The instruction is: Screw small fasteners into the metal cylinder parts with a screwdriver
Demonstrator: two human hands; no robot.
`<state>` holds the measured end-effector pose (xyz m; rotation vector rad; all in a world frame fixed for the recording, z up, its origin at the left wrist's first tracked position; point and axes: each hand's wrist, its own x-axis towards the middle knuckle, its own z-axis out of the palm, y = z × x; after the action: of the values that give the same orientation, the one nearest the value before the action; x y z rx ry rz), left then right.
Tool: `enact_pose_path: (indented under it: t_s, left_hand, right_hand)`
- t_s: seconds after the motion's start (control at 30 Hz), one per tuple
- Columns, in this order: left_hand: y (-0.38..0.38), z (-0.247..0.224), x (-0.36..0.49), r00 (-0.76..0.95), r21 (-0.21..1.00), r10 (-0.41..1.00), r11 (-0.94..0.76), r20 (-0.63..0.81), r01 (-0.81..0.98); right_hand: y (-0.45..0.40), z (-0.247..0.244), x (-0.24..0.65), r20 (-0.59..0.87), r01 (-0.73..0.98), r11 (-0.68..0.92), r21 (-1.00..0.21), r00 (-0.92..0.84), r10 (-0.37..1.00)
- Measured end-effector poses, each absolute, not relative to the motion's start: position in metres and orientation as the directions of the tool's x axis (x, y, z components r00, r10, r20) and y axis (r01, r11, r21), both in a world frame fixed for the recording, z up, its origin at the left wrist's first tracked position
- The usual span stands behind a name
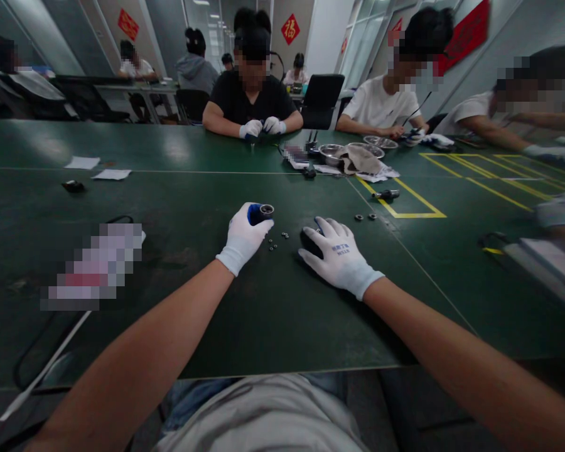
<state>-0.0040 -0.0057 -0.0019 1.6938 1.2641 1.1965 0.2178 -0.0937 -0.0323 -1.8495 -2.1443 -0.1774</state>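
Observation:
My left hand (pixel 249 232), in a white glove with blue on the palm side, is wrapped round a dark cylindrical part (pixel 266 211) whose round metal rim faces up. Several tiny metal pieces (pixel 272 245) lie on the green table (pixel 226 333) between my hands. To their right, my right hand (pixel 336 251), gloved too, is low over the table with its fingers spread. Small bits show near its fingertips, too small to name. Two small dark rings (pixel 358 217) lie beyond my right hand.
A dark metal tool (pixel 386 194) lies by yellow tape. Metal bowls (pixel 332 152) and a cloth (pixel 360 159) stand farther back. Papers (pixel 112 174) and a blurred-out object (pixel 96 263) are on the left. People sit across the table; another person's arm reaches in at right.

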Motion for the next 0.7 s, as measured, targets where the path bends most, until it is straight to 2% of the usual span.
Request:
enact_pose_path:
  t_s: [0.13,0.2,0.37,0.43,0.7]
  left_hand:
    - [-0.006,-0.001,-0.004,0.111,0.907,0.958,-0.285,0.263,0.309]
    - [-0.005,-0.001,-0.004,0.111,0.907,0.959,-0.283,0.261,0.311]
    - [-0.005,-0.001,-0.005,0.115,0.897,0.955,-0.297,0.275,0.326]
    - [-0.005,-0.001,-0.005,0.111,0.898,0.956,-0.293,0.272,0.329]
    - [-0.008,0.002,-0.006,0.108,0.887,0.957,-0.291,0.270,0.358]
  right_hand:
    - [-0.088,-0.037,0.249,0.370,0.973,0.090,-0.214,-0.005,0.929]
    - [-0.085,-0.038,0.256,0.378,0.968,0.093,-0.233,0.003,0.926]
    - [-0.076,-0.038,0.243,0.235,0.953,0.289,-0.087,-0.263,0.936]
    - [-0.072,-0.039,0.240,0.160,0.945,0.323,-0.044,-0.313,0.936]
    - [-0.051,-0.030,0.299,0.111,0.988,0.135,0.077,-0.143,0.983]
